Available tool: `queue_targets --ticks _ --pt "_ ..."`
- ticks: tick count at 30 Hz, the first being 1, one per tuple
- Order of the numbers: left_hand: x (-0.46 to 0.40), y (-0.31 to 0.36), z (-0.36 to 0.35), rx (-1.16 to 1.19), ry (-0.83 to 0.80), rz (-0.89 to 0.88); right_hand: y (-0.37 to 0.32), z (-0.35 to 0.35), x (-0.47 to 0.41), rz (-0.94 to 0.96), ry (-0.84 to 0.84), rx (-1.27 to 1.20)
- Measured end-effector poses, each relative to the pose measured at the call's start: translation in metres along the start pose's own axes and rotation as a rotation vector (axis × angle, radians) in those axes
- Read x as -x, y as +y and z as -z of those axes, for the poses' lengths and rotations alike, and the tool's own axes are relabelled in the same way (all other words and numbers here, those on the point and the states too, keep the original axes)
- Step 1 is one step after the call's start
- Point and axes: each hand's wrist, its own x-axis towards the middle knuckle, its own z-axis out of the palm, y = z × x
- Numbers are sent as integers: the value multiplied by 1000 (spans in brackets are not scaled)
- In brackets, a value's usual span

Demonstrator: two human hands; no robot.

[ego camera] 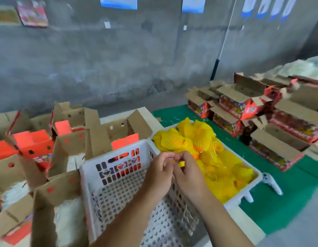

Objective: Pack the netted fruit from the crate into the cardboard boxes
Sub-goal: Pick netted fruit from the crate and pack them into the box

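Pinched something small and yellow together, left hand (pixel 159 169) and right hand (pixel 185 172), above the crate (pixel 108 189). Left plenty of netted fruit (pixel 199 139) unpacked (cardboard boxes (pixel 108 132) open along the counter's left edge).

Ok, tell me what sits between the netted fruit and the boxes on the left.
The empty white crate lies between the netted fruit and the open cardboard boxes; both hands hover above it.

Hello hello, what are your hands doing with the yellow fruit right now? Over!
Both hands, left hand and right hand, pinching a small yellow bit over the white crate. Netted fruit still piled in crate. Nothing blocking.
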Motion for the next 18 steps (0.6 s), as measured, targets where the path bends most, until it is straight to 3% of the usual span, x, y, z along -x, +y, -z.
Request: queue_targets --ticks 4,8,12,18 --pt "-40 -14 -52 -49 27 168 53 18 -42 -99 -63 234" --pt "-49 -32 -77 2 -44 330 84 21 -60 -185 -284 582" --pt "-54 -38 -89 71 -98 486 108 17 -63 -147 -453 605" --pt "-61 -35 -103 72 9 538 118 14 -69 -163 -352 545"
